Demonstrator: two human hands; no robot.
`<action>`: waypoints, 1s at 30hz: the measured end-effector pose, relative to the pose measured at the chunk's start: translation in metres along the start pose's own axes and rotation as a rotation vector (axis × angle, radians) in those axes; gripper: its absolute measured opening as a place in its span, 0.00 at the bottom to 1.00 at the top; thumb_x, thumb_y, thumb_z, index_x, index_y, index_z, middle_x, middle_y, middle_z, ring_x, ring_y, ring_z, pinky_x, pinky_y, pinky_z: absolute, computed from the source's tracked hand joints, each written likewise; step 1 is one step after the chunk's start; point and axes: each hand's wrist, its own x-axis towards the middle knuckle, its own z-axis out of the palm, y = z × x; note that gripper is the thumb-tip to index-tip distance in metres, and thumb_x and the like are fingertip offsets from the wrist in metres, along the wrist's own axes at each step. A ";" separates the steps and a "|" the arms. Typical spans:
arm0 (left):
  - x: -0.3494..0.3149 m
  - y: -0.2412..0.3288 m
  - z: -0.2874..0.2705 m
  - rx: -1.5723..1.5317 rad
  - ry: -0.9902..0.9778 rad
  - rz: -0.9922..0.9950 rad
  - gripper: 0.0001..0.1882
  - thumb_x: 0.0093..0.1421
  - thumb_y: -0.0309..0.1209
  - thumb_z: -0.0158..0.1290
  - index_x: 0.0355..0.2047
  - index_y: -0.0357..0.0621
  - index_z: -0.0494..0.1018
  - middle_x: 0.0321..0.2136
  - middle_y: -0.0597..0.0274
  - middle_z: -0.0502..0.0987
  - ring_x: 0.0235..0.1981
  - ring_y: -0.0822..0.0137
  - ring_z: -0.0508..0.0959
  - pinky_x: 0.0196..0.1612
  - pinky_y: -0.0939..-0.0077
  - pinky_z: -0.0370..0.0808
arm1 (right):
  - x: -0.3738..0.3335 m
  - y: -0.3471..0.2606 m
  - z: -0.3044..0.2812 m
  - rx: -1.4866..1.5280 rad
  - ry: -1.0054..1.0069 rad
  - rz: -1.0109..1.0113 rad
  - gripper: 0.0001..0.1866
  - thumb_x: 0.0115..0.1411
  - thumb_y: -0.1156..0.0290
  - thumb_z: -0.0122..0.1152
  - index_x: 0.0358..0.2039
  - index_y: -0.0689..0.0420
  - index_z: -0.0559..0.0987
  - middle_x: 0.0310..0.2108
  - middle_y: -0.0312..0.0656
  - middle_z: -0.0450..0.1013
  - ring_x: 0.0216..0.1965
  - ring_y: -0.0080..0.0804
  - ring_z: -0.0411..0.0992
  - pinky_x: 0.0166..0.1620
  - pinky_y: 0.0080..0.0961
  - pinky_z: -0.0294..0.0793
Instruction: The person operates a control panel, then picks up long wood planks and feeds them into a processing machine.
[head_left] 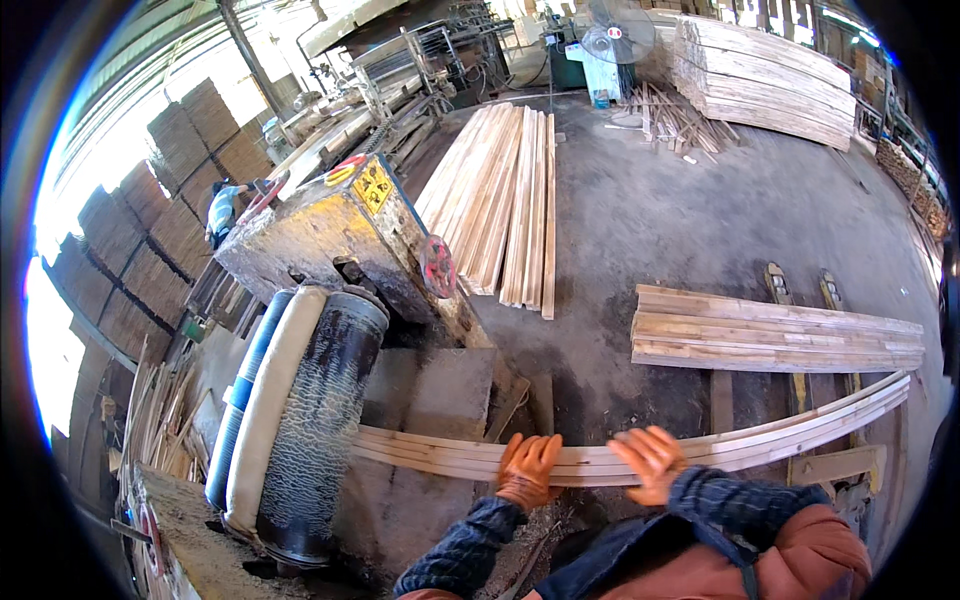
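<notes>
Several long, narrow wooden boards (585, 467) lie side by side in front of me, their left ends at the rollers and their right ends out to the right. My left hand (530, 467), in an orange glove, grips them with its fingers over the far edge. A little to the right, my right hand (652, 466), gloved alike, holds the same boards, fingers across their top. At the left stands a machine with a dark, textured roller (322, 430), wet-looking and streaked white. A pale roller (277, 410) and a blue roller (243, 400) sit beside it.
The machine's dusty yellow housing (310, 235) carries a red handwheel (438, 266). Stacked boards (775, 330) lie beyond my right hand, and more boards (490, 190) farther off. A fan (612, 38), a large lumber stack (765, 80) and a person (222, 212) are at the back.
</notes>
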 end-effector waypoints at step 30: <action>-0.009 0.012 0.013 -0.079 -0.070 0.116 0.48 0.36 0.40 0.72 0.60 0.41 0.67 0.52 0.51 0.76 0.54 0.49 0.77 0.61 0.51 0.70 | -0.102 0.059 -0.055 -0.093 -0.134 0.042 0.50 0.38 0.56 0.77 0.64 0.53 0.69 0.59 0.56 0.69 0.57 0.54 0.71 0.61 0.52 0.67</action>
